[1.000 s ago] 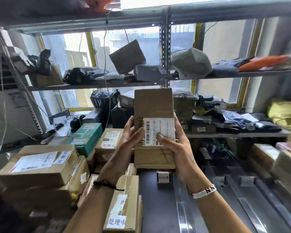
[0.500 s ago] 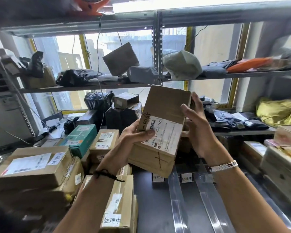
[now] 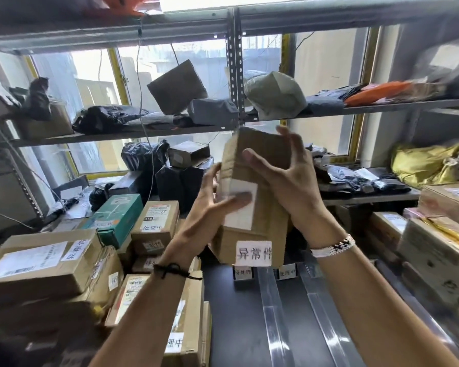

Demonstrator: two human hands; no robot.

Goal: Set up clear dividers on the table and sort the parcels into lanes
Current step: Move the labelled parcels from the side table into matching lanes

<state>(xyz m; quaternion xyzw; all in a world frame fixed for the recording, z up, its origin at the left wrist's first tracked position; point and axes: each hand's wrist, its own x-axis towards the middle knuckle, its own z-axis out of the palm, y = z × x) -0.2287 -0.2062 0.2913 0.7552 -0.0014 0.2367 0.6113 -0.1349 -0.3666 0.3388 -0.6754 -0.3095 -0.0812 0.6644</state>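
Fingers [image 3: 292, 144] of the right hand [image 3: 289, 186] are curling, spread, round the upper part of the cardboard box [image 3: 265, 229], with the thumb lying across its front. Fingers [image 3: 232, 203] of the left hand [image 3: 210, 210] are pressing across the white label [image 3: 241, 217], thumb up the box's left edge; blurred. Both hands are gripping the box, holding it upright in the air. Just below the fingers a paper tag [image 3: 253, 253] with characters is sitting on the box's lower front. Under that, small lane signs [image 3: 243, 272] are standing on the dark table [image 3: 231, 327], with clear dividers [image 3: 273, 319] running toward the person. Left of the left fingers, taped parcels [image 3: 37, 266] and a green carton [image 3: 117, 217] are lying stacked. Beyond the fingers, shelves [image 3: 143, 132] are carrying bagged packages.
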